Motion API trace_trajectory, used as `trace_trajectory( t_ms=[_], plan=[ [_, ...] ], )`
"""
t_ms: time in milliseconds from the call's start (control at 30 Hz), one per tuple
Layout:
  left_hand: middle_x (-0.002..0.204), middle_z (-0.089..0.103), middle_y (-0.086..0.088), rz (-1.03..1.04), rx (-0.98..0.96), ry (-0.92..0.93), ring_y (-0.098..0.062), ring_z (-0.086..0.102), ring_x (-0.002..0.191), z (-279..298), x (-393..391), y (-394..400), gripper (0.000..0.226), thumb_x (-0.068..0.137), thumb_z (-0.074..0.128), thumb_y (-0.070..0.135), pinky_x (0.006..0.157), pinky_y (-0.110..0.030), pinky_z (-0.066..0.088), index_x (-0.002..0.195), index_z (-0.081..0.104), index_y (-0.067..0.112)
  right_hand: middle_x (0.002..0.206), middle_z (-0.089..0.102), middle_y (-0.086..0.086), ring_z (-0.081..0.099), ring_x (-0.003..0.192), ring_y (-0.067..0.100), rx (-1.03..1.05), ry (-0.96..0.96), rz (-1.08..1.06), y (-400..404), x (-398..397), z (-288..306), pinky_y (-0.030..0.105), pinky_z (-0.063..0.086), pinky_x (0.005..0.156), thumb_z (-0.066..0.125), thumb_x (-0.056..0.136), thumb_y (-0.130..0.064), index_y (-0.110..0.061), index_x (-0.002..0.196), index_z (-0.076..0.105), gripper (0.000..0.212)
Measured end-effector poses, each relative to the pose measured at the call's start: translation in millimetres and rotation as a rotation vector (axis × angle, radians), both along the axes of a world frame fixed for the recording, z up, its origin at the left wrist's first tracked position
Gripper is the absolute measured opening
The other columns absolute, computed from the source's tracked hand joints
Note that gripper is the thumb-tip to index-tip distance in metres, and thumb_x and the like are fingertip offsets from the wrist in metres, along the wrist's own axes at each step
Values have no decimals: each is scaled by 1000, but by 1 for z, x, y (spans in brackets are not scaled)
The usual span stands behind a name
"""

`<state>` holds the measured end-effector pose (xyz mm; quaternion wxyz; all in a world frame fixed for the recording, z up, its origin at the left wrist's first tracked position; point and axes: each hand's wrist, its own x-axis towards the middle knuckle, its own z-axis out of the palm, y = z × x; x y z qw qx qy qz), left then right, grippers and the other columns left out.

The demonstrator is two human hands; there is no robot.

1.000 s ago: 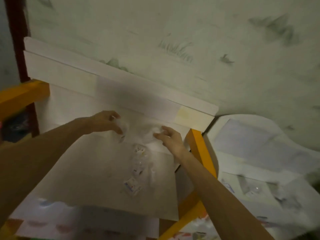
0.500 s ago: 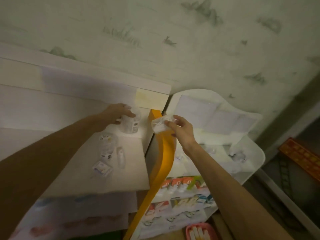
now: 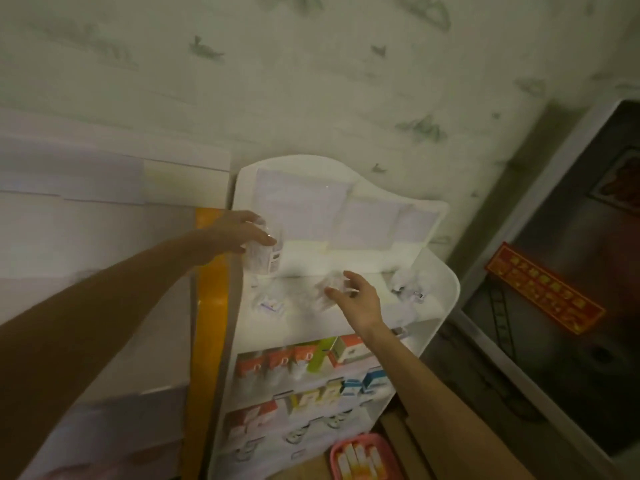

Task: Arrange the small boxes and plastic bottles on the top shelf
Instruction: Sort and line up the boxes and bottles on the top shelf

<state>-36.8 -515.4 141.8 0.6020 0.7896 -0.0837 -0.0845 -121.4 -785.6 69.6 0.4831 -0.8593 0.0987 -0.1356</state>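
Note:
My left hand point(image 3: 239, 233) grips a clear plastic bottle point(image 3: 263, 259) with a white label by its top, at the back left of the white rack's top shelf point(image 3: 367, 258). My right hand point(image 3: 356, 299) holds a small pale box point(image 3: 327, 294) low over the middle of that shelf; the box is blurred. A small white box with a purple mark point(image 3: 272, 304) lies on the shelf between my arms. More small clear items point(image 3: 407, 289) sit at the shelf's right end.
The white rack's lower tiers hold rows of coloured boxes point(image 3: 311, 358). A white cabinet top with an orange edge point(image 3: 207, 258) adjoins on the left. A pink tray point(image 3: 363, 459) lies below. A dark panel with a red sign point(image 3: 543, 296) stands to the right.
The view swung right from the cabinet top to the white rack. Both hands carried the bottle and the small box over from the cabinet onto the rack's top shelf.

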Motion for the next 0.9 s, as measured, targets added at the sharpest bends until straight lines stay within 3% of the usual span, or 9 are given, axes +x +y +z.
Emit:
trace_trajectory(
  t_ms=[67,167,267,367,433,533,667,767,900],
  plan=[
    [122,61,-6,0,47,-2,-23,60,109,-7,6,-29,59,74,84,17,83,-31,54,127,60,13,123,61,3,62,103,20,-10,17,-14,-31,-2,-10,32,51,92,80,82,-32,-17,137,54,63],
    [120,61,-9,-20,157,-37,-21,60,100,-28,16,-73,61,71,88,23,74,-27,52,124,59,12,125,61,4,61,104,21,9,54,-50,-76,-4,-27,38,53,96,80,82,-32,-17,139,52,65],
    [116,60,-6,-5,413,-92,-21,58,101,-50,22,-106,73,62,88,53,83,-30,48,118,61,13,125,59,5,60,105,21,76,100,-100,-111,-3,-43,39,53,96,80,82,-31,-17,141,50,68],
    [119,61,-7,-20,546,-94,-25,58,106,-65,30,-132,106,38,78,77,96,-37,49,121,60,13,120,57,3,59,105,20,185,112,-118,-139,2,-54,34,52,93,79,83,-26,-14,141,49,66],
    [121,60,-9,-35,567,-81,-26,57,109,-69,37,-148,105,40,81,73,98,-37,47,122,58,12,122,58,4,60,108,22,256,125,-142,-155,9,-60,35,52,95,79,83,-24,-13,139,52,63],
    [124,56,-9,-56,618,-84,-27,54,112,-78,47,-177,80,66,85,54,92,-32,43,125,55,8,124,60,7,63,108,27,321,149,-189,-179,21,-71,44,53,98,81,80,-23,-14,135,54,62],
    [123,56,-8,-109,662,-82,-26,55,111,-102,67,-218,76,70,83,52,87,-31,42,125,54,8,123,61,9,63,106,26,287,179,-226,-208,38,-87,46,53,96,82,78,-25,-13,133,55,63],
    [109,61,-7,-192,667,-35,-23,61,94,-123,89,-250,69,69,86,43,70,-29,48,117,56,3,124,60,7,61,106,23,249,219,-226,-228,51,-94,35,52,93,81,80,-24,-13,135,53,63],
    [99,61,-2,-231,649,10,-22,60,92,-147,126,-287,54,63,90,35,71,-25,46,101,56,17,121,56,0,56,103,17,133,260,-222,-252,82,-99,24,46,85,79,82,-24,-16,138,51,63]
  ],
)
